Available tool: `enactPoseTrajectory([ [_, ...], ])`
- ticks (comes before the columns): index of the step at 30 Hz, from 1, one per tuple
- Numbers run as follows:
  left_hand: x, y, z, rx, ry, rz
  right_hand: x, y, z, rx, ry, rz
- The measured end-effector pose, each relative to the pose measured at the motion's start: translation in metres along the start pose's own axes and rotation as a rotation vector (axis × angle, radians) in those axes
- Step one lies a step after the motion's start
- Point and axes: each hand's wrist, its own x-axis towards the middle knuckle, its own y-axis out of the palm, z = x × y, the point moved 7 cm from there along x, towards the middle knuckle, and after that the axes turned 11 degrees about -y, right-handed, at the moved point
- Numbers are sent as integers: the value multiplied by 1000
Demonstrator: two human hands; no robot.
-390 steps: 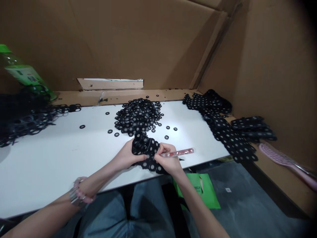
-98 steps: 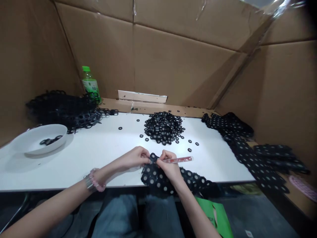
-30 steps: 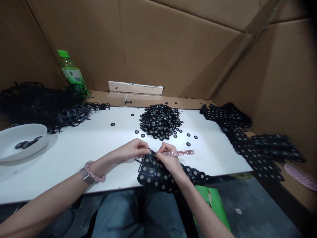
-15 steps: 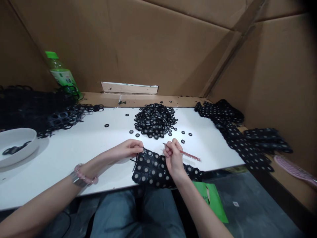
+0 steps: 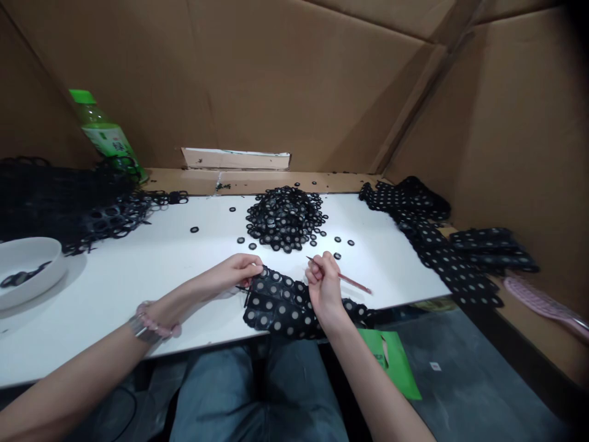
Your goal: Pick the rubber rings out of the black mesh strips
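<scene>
A black sheet with rows of pale dots (image 5: 275, 307) lies at the front edge of the white table (image 5: 138, 270). Its upper left corner is pinched between the thumb and fingers of my left hand (image 5: 239, 270). Closed around a thin reddish pen-like tool (image 5: 354, 283), my right hand (image 5: 324, 288) is over the sheet's right part and hides some of it. The tool's dark tip points up and left. Behind the hands is a heap of small black rings with pale centres (image 5: 286, 218), with loose ones around it.
A white bowl (image 5: 50, 264) with black pieces stands at the left, near a black mesh pile (image 5: 55, 196) and a green-capped bottle (image 5: 108, 135). More dotted sheets (image 5: 442, 258) and a pink brush (image 5: 534, 294) lie at the right. Cardboard walls (image 5: 294, 80) enclose the table.
The whole view has shifted slightly, so things appear a little higher and mostly further left. My left hand still pinches the sheet's corner, and my right hand still holds the tool.
</scene>
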Motion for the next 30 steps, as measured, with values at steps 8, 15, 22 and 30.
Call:
enactPoseTrajectory([
  [8,-12,12,8,103,-74,92,-1,0,0,20,-1,-21],
  [15,-15,7,15,7,-57,137,0,-4,4,-23,-7,-35],
  [22,-26,20,-6,-61,61,135,-3,9,8,-88,-57,97],
  [30,-70,25,-93,310,389,-172,-14,65,81,-493,-308,588],
])
